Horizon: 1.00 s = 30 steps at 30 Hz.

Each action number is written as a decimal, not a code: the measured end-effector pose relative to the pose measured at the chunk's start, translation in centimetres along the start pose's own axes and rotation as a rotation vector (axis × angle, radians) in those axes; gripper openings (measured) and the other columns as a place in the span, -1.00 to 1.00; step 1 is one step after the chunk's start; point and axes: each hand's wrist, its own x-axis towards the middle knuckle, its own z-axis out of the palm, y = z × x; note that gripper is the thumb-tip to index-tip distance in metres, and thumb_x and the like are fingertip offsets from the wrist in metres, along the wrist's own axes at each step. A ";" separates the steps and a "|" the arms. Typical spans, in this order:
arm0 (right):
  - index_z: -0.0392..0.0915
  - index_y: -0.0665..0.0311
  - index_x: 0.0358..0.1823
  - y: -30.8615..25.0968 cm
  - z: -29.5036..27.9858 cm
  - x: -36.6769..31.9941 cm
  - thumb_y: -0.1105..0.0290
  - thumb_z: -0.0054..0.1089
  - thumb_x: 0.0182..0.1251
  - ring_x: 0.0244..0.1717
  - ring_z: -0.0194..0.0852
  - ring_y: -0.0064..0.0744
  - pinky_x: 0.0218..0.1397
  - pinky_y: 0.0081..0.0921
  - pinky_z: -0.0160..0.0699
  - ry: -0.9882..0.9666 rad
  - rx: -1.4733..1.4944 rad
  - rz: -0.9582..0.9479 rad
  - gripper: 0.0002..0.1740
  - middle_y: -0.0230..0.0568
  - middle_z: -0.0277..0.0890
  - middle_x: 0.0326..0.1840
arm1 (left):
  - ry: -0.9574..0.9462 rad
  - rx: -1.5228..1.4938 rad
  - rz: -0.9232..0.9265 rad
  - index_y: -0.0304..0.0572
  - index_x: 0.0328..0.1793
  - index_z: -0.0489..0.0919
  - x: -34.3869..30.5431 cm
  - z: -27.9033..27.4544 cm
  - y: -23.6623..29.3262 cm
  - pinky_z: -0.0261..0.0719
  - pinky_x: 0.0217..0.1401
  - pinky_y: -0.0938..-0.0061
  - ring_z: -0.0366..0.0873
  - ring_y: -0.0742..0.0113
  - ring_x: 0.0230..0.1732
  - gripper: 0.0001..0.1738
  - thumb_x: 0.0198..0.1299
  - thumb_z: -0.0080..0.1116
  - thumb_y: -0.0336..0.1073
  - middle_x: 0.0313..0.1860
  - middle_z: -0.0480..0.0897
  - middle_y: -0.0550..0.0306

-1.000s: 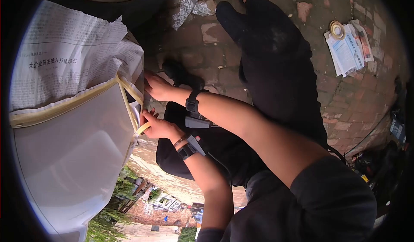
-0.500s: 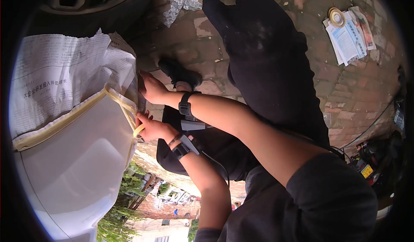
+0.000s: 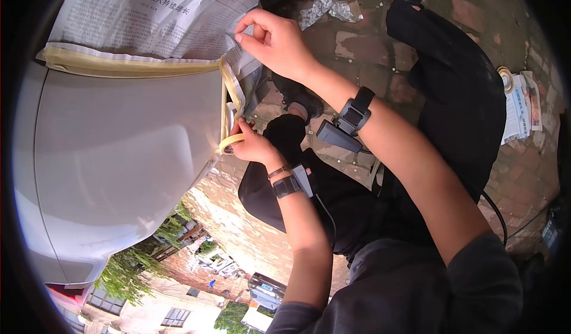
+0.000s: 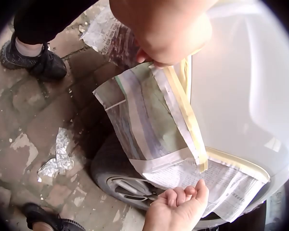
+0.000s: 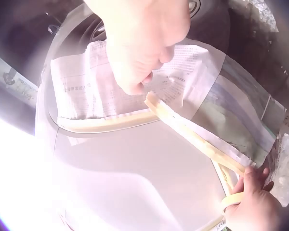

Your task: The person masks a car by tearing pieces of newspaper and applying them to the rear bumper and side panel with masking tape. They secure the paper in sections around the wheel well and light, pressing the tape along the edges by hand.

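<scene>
In the head view, my left hand (image 3: 253, 146) grips a roll of masking tape (image 5: 232, 198) at the corner of a white car body panel (image 3: 131, 120). Its fingers are at the lower end of a tape strip (image 5: 197, 138) edging a coloured newspaper page (image 4: 144, 108). My right hand (image 3: 279, 42) is raised by the strip's far end, fingers curled and thumb near the index finger; nothing shows in its grasp. Below it in the left wrist view, its fingertips sit just short of the tape end. A printed newspaper sheet (image 3: 148, 22) is taped along the panel's upper edge.
A car wheel (image 4: 127, 187) sits behind the paper. Crumpled foil (image 3: 326, 8) lies on the brick paving (image 3: 363, 51). Spare newspapers (image 3: 518, 111) with another tape roll (image 3: 505, 79) lie at the right. The person's shoe (image 4: 45, 65) is close by.
My right hand has left the newspaper's side edge and risen up and away over the sheet. The left hand keeps the tape roll at the panel corner. The head view has shifted.
</scene>
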 end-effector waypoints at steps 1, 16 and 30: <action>0.62 0.25 -0.12 -0.5 0.2 0.3 0.44 0.37 0.27 -0.58 0.23 -0.69 -0.49 -0.61 0.23 -0.005 0.000 -0.002 -0.82 -0.53 0.29 -0.64 | -0.011 0.001 -0.003 -0.44 -0.14 0.68 0.0 -0.1 -0.2 0.59 -0.32 0.51 0.62 0.39 -0.42 -0.82 0.29 0.32 -0.39 -0.35 0.70 0.06; 0.59 0.21 -0.21 3.0 3.5 0.1 0.31 0.28 0.32 -0.41 0.61 -0.25 -0.30 -0.34 0.53 -0.113 -0.304 -0.046 -0.85 -0.26 0.62 -0.44 | -0.074 0.145 0.041 -0.47 -0.11 0.69 -0.2 -0.9 -1.1 0.60 -0.31 0.43 0.62 0.32 -0.40 -0.74 0.35 0.30 -0.31 -0.38 0.72 0.04; 0.50 0.22 -0.22 2.3 2.7 -0.2 0.34 0.17 0.35 -0.18 0.67 -0.06 -0.17 -0.18 0.66 -0.259 -0.563 -0.132 -0.88 -0.21 0.63 -0.21 | -0.054 0.331 0.204 -0.49 -0.11 0.72 0.4 -1.5 -3.1 0.65 -0.28 0.40 0.68 0.28 -0.39 -0.71 0.35 0.28 -0.29 -0.34 0.76 -0.03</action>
